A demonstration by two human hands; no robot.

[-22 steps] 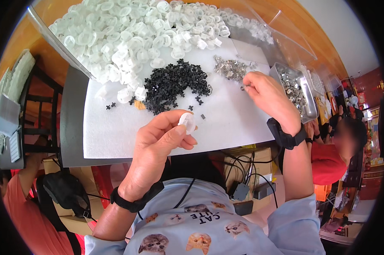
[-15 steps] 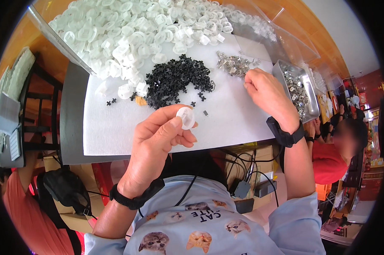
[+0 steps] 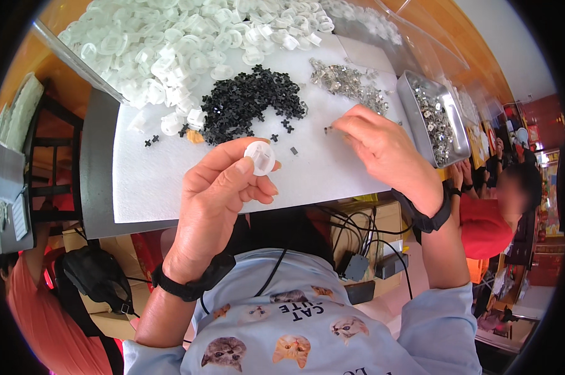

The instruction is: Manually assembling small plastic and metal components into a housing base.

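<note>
Between the thumb and fingers of my left hand is a round white plastic piece, its raised square middle facing up. My right hand is pinched over the white foam sheet, with a tiny metal piece at its fingertips, too small to make out fully. Beyond that hand lies a loose pile of small metal parts. A heap of small black cross-shaped pieces lies beyond my left hand. A small grey rectangular piece rests alone between the hands.
A large heap of translucent white plastic pieces fills the back, bordered by a clear panel at left. A metal tray holding metal parts stands at right. Cables hang below the table edge. One person in red sits at right.
My right hand has drawn back from the metal pile toward me and the left hand, a tiny piece now at its fingertips. The white piece has turned to show its face more.
</note>
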